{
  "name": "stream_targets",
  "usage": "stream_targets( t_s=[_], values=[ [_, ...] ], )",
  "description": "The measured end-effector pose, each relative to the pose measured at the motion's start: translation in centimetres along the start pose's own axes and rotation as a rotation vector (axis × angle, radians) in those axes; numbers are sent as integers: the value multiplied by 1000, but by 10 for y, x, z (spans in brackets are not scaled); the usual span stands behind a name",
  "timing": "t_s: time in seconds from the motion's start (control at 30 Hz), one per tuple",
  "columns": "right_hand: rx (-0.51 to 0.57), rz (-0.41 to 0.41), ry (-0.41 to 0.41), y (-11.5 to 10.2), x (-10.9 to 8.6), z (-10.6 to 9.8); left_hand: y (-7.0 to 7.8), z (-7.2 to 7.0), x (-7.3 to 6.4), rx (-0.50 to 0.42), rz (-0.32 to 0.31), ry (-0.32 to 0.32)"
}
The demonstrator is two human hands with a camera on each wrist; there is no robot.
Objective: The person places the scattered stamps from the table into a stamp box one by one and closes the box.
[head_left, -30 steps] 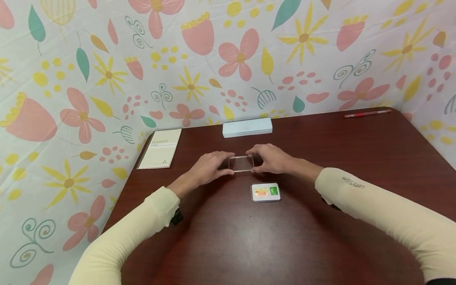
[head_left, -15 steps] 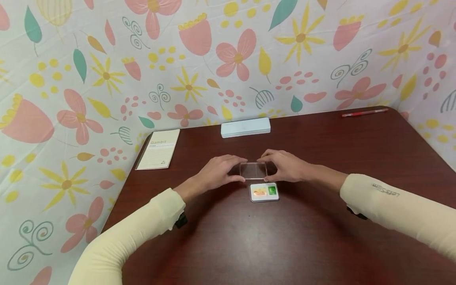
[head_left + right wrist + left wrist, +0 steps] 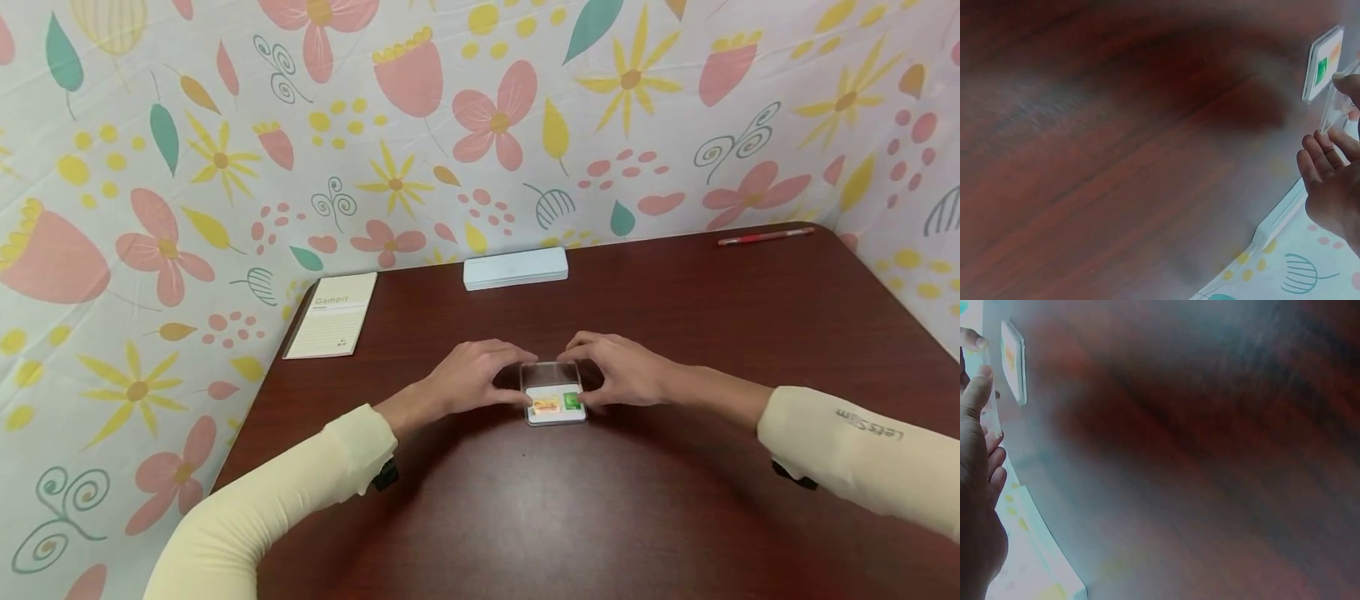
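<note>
Between both hands is a clear plastic lid (image 3: 553,374), pinched at its two short ends. The left hand (image 3: 477,377) has thumb and fingers on its left end; the right hand (image 3: 628,372) grips the right end likewise. In the head view the lid overlaps the far part of a shallow clear case (image 3: 557,422) with a white insert bearing an orange picture and a green one. Both wrist views show the lid (image 3: 994,412) raised over the table, apart from the case (image 3: 1310,94), which lies flat. The right hand's other fingers (image 3: 1316,153) extend past the lid.
On the brown table (image 3: 675,500), a cream notebook (image 3: 332,321) marked "Gambit" lies at the back left. A pale blue box (image 3: 516,268) stands at the back edge, and a red pen (image 3: 765,237) lies at the back right. Flower-patterned cloth (image 3: 420,192) hangs behind.
Both hands have carried the clear lid toward the person and slightly right, from behind the case to above it. The case stays where it was.
</note>
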State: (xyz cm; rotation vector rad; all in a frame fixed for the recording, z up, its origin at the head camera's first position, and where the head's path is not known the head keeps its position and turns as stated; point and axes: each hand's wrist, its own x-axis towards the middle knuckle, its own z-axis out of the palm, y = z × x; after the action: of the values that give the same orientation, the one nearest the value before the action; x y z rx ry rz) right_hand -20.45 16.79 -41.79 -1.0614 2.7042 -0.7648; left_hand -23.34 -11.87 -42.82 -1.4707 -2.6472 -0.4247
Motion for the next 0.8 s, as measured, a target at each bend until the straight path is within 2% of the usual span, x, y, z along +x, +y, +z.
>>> stream_targets(
  t_s=[0.53, 0.8],
  values=[
    [-9, 6, 8, -8, -18, 12, 13, 13, -7, 32, -1, -52],
    [-24, -2, 16, -10, -20, 16, 14, 17, -8, 52, 11, -39]
  ],
)
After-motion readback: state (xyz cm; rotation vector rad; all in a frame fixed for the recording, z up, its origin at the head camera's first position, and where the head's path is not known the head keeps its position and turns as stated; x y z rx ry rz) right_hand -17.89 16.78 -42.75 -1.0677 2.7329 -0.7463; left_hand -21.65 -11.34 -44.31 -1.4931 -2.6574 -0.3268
